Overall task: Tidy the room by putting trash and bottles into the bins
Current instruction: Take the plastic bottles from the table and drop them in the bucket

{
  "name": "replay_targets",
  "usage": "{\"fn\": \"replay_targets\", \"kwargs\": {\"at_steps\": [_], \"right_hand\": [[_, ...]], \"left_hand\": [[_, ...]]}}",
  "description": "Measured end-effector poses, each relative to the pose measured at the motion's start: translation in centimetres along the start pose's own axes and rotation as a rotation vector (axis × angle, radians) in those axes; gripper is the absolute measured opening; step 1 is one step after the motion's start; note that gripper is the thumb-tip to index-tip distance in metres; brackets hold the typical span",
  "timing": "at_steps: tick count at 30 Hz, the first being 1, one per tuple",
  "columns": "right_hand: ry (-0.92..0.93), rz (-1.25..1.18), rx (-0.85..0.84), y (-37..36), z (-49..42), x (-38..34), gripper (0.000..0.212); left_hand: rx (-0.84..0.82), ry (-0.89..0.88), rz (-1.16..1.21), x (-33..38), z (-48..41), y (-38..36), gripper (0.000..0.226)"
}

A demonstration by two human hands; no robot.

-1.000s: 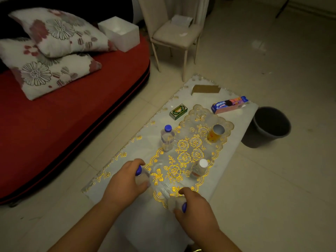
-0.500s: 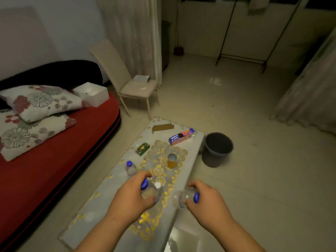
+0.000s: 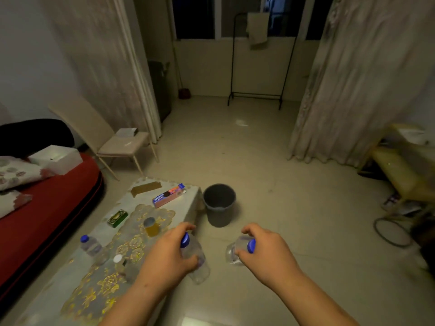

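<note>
My left hand [image 3: 164, 257] grips a clear plastic bottle with a blue cap [image 3: 196, 262], held past the table's right edge. My right hand [image 3: 268, 252] holds a second clear blue-capped bottle [image 3: 236, 251] over the floor. A dark grey bin [image 3: 219, 203] stands on the floor beyond both hands, beside the table's far corner. On the low table [image 3: 56, 288] stand a blue-capped bottle [image 3: 89, 245], a white-capped bottle [image 3: 121, 263] and a jar of yellow liquid [image 3: 150, 227]. A pink and blue snack box [image 3: 168, 195], a green box [image 3: 117, 217] and a brown card [image 3: 145, 188] lie farther back.
A red sofa [image 3: 47, 208] with floral pillows and a white box [image 3: 56, 158] runs along the left. A beige chair [image 3: 113, 142] stands behind the table. Curtains, a black clothes rack [image 3: 256, 95] and a yellow stool [image 3: 400, 177] at the right surround open tiled floor.
Both hands have lifted their bottles off the table and carried them right, toward the bin. The view has tilted up and now shows the room beyond.
</note>
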State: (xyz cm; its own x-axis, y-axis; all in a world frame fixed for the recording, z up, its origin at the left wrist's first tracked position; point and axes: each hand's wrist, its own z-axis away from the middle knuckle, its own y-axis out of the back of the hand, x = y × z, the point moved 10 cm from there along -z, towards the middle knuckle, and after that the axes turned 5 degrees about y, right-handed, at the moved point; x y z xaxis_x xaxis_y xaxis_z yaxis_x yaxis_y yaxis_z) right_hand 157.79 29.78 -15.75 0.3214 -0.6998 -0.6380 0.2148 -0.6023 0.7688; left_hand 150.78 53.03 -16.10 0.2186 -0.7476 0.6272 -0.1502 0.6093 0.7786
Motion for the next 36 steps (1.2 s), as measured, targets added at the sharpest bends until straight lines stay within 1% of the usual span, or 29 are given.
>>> {"fn": "replay_targets", "kwargs": {"at_steps": [3,6,12,18,24,27,33,36], "right_hand": [[-0.033,0.009,0.013,3.1,1.1,2.9,0.040],[-0.048,0.022,0.027,4.8,0.9,4.8,0.040],[-0.076,0.003,0.047,6.0,-2.8,6.9,0.041],[-0.085,0.005,0.051,5.5,-10.2,8.1,0.036],[-0.105,0.001,0.056,4.3,-19.9,8.5,0.040],[-0.114,0.002,0.059,4.4,-24.3,8.8,0.037],[-0.130,-0.006,0.037,4.9,-32.0,10.7,0.036],[-0.120,-0.017,0.023,4.9,-36.4,12.5,0.035]], "left_hand": [[-0.005,-0.046,-0.010,4.2,-0.7,-1.6,0.069],[-0.002,-0.082,-0.019,6.8,-2.0,-2.4,0.068],[0.011,-0.102,-0.008,7.5,-6.3,-3.0,0.068],[0.008,-0.095,0.026,6.5,-13.3,-3.4,0.068],[-0.018,-0.076,0.043,4.5,-23.6,-3.6,0.070],[-0.010,-0.074,0.037,4.0,-28.3,-3.5,0.070],[-0.013,-0.018,0.030,3.6,-36.3,-4.3,0.071],[0.014,0.012,0.028,3.4,-40.4,-5.3,0.068]]}}
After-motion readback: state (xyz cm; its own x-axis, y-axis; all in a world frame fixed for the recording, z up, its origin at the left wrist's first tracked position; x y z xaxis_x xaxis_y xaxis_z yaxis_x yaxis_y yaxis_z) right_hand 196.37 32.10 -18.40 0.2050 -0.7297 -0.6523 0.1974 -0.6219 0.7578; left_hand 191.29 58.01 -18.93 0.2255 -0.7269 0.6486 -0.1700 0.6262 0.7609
